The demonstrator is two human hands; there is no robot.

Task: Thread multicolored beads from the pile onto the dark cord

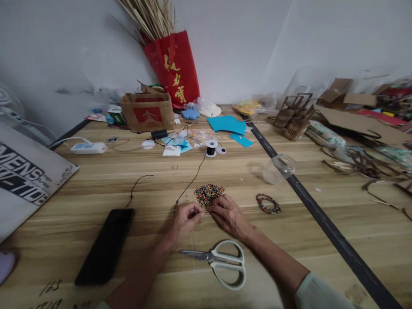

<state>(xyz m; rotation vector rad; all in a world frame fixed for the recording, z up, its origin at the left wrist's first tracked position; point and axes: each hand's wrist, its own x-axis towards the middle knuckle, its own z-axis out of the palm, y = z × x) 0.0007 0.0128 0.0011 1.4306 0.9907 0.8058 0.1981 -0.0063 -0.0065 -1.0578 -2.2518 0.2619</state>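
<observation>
My left hand [188,217] is closed in a pinch on a thin black cord [197,169], which runs back to a spool [210,148]. A few beads sit on the cord just left of that hand. My right hand [228,214] lies at the near edge of a pile of small multicoloured beads [208,193], its fingers together by the cord's end; what they pinch is too small to make out. To the right lies a beaded bracelet [267,203]. White-handled scissors [219,261] rest in front of my hands, blades pointing left.
A black phone [106,246] lies at the left. A clear plastic jar [279,168] is on its side at the right. Behind stand a cardboard box [147,110], blue sheets [227,125] and a red bag [174,70]. Small woven baskets [293,117] stand back right.
</observation>
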